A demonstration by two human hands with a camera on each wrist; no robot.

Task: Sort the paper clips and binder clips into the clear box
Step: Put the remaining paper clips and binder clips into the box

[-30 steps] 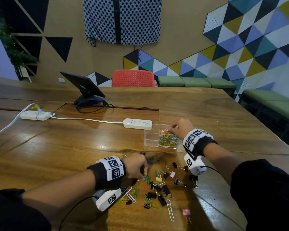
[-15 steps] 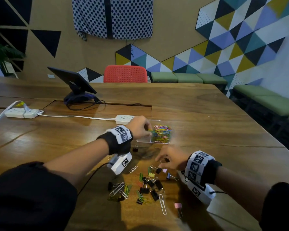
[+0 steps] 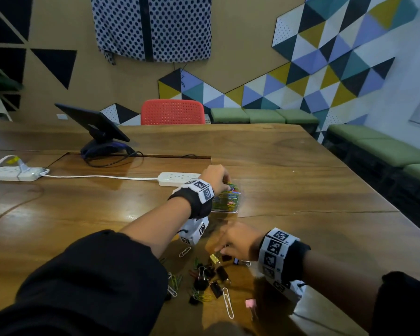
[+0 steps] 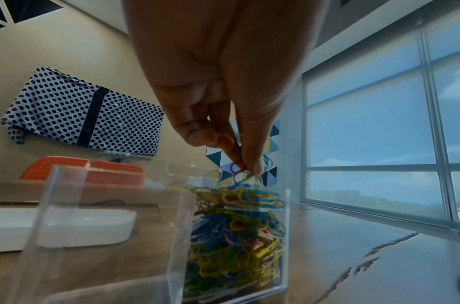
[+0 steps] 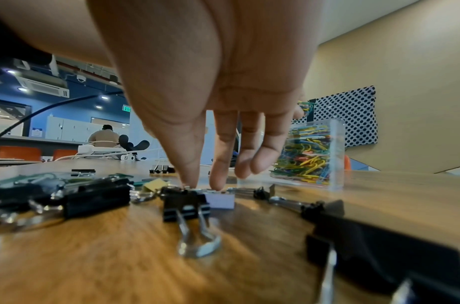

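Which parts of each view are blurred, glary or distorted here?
Head view: right hand smeared by motion, glare patches on the table, edges bowed by the wide lens. Left wrist view: near wall of the clear box soft, paper clips fairly sharp. Right wrist view: black binder clip sharp, nearest clips at the lower corners blurred.

Wood-brown table (image 3: 289, 190) under me, warm and glossy. My clear box (image 4: 239, 236) is a tangle of yellow, blue, green and pink paper clips (image 4: 236, 242), and there's a red clip (image 4: 235, 165) pinched in my left hand (image 4: 218, 86). Down by my right hand (image 5: 210, 92): black binder clips (image 5: 184, 203), a lilac one (image 5: 221, 200), a yellow one (image 3: 214, 258), a pink one (image 3: 250, 303). White power strip (image 3: 177, 178). Coral-red chair (image 3: 172, 112), green benches (image 3: 262, 115), a white cloth with navy dots (image 3: 153, 27), wall triangles (image 3: 325, 76) in blue, teal, mustard, black and white.
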